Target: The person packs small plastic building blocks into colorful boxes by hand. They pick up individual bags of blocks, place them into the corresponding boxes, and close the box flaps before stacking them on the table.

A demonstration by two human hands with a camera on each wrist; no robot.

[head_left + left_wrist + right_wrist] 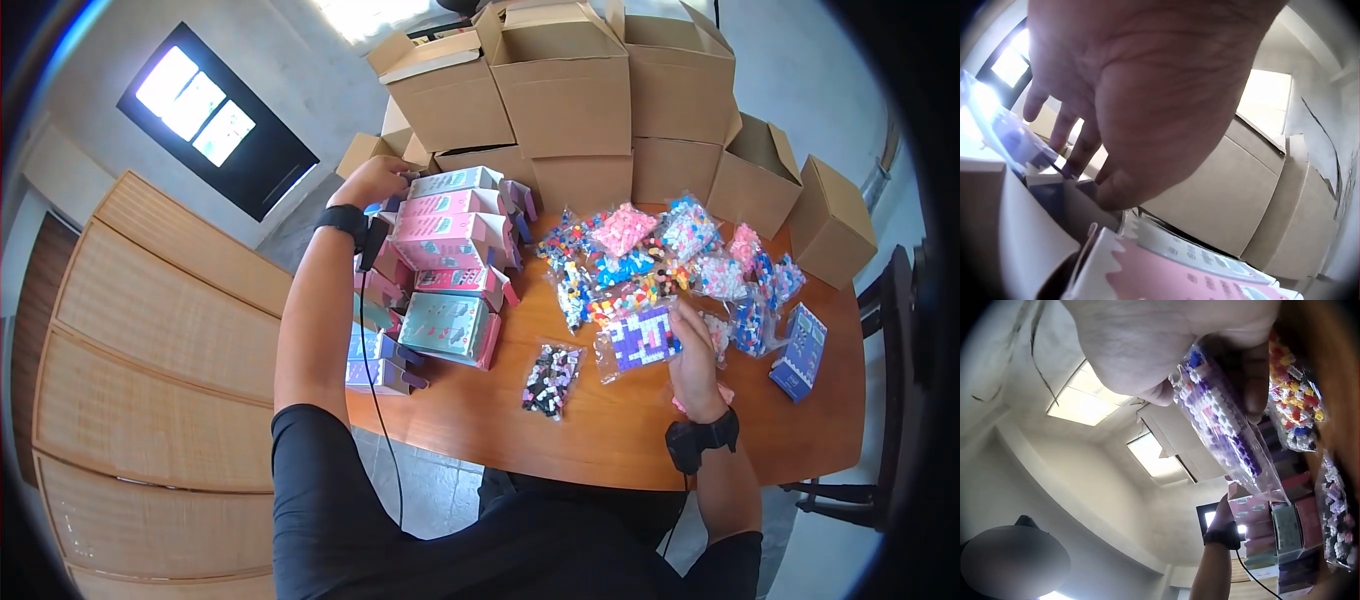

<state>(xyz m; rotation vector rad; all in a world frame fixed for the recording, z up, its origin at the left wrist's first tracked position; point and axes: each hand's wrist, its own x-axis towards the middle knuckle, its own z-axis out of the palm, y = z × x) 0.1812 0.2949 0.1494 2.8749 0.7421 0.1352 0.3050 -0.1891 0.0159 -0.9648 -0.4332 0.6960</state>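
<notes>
My right hand (695, 365) pinches a clear bag of purple and white bead pieces (643, 338) above the table; the right wrist view shows the bag (1225, 425) hanging between thumb and fingers. At the far left end of the row of small boxes is my left hand (375, 182). In the left wrist view, that hand (1147, 94) reaches down with its thumb and a fingertip at the flap of a small box (1088, 209). Pink and teal boxes (440, 240) stand beside it. A bag of black, white and lilac pieces (551, 382) lies near the front edge.
Large cardboard boxes (560, 105) line the table's back. Many bags of coloured pieces (625, 228) are heaped at the centre right. A blue-purple box (800, 352) lies at the right. Cables hang from both wrists, and a chair (885, 390) stands at the right.
</notes>
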